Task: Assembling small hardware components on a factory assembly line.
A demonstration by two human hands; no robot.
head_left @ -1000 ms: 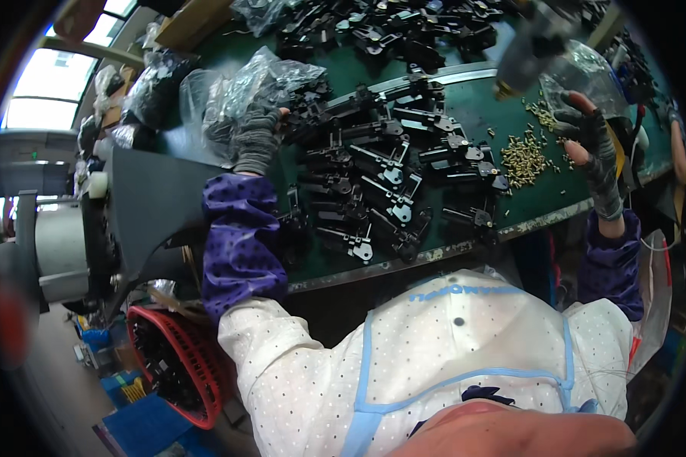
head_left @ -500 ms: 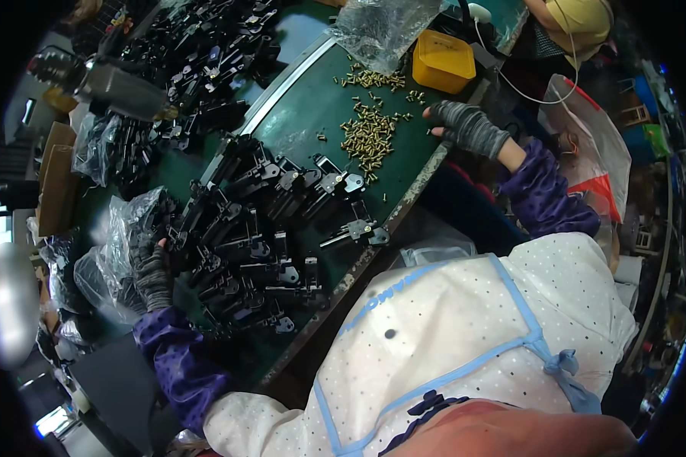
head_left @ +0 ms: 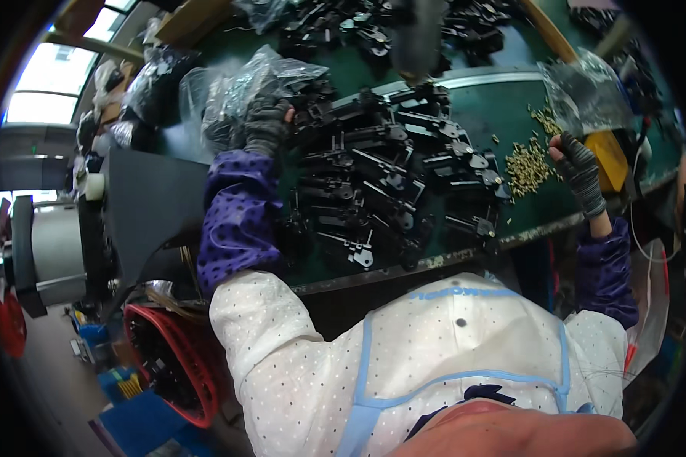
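Nearest, on the person's side of the brass pile [head_left: 527, 169], is a white dotted top [head_left: 457, 327] with blue trim. A red basket [head_left: 203, 388] holding dark pieces sits low, well to the left of the pile. The worn front edge of the green worktop [head_left: 469, 114] runs between the top and the pile. Left of the pile, black metal parts [head_left: 395, 179] lie in rough rows, the closest ones near that edge. The pile itself, many small brass-coloured pieces, is spread loose on the worktop. The right hand [head_left: 581, 171], in a grey glove with bare fingertips, is just to its right, fingers curled; I cannot tell whether it pinches a piece. A yellow container [head_left: 608, 161] stands to the right of the pile, past that hand. Well to the left of the pile, the left hand [head_left: 267, 128], gloved alike, bends its fingers by a crumpled clear bag [head_left: 263, 68] and black parts; whether it grasps anything is hidden. Another clear bag [head_left: 587, 91] lies beyond the pile, to its right. Farther off, left of the pile, are a blurred dark tool [head_left: 418, 34] and more black parts.
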